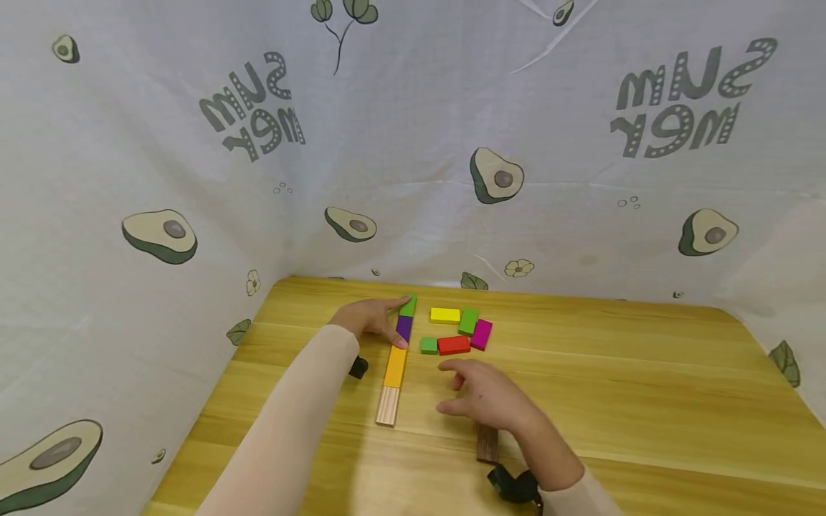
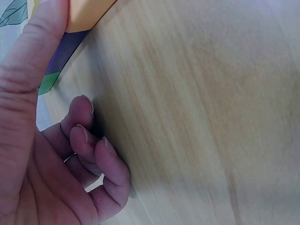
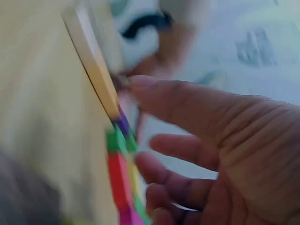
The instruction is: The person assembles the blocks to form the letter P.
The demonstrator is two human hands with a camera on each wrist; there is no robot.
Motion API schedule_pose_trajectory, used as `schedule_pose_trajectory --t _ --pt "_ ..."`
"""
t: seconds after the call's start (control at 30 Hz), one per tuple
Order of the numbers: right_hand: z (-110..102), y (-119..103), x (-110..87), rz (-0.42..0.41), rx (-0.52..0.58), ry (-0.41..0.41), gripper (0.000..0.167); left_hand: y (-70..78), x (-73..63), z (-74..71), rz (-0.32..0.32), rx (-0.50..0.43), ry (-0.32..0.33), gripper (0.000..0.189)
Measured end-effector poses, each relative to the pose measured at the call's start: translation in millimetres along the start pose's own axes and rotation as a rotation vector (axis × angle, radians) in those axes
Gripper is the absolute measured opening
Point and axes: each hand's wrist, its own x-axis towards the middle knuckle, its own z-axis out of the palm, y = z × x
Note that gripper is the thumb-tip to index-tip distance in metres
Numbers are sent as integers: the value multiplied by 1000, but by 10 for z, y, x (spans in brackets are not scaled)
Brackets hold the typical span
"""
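A straight row on the table runs from a green block [image 1: 409,306] at the far end through a purple block [image 1: 404,327] and an orange block [image 1: 396,367] to a pale striped wood block [image 1: 387,406]. My left hand [image 1: 369,318] reaches over from the left, index finger at the green block and thumb where purple meets orange. Its other fingers bend loosely near the tabletop in the left wrist view. To the right of the row, my right hand [image 1: 487,394] has thumb and fingers apart, holding nothing. A dark brown block [image 1: 487,446] lies partly hidden beneath its wrist.
Beyond the right hand lie a yellow block [image 1: 445,316], a green block [image 1: 468,322], a magenta block [image 1: 481,335], a red block [image 1: 454,345] and a small green block [image 1: 429,346]. Patterned cloth [image 1: 413,143] surrounds the wooden table [image 1: 613,380] at the back and sides.
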Motion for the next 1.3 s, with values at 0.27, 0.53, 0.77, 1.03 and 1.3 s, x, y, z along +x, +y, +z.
schedule_pose_trajectory --t 0.27,0.53,0.77,1.03,1.3 --pt "-377 592 -245 91 -22 -63 81 -2 10 1 11 -19 -3 116" --pt "-306 702 -219 36 -72 40 66 -15 15 3 7 -26 0 116" --pt "81 175 -165 -82 -134 171 67 -9 -1 -3 0 -33 1 116" --pt "663 -253 -187 -363 -115 -9 64 4 -15 -1 4 -28 22 114" --pt "843 -273 -179 -372 -160 -29 63 -5 20 3 -8 -33 17 115"
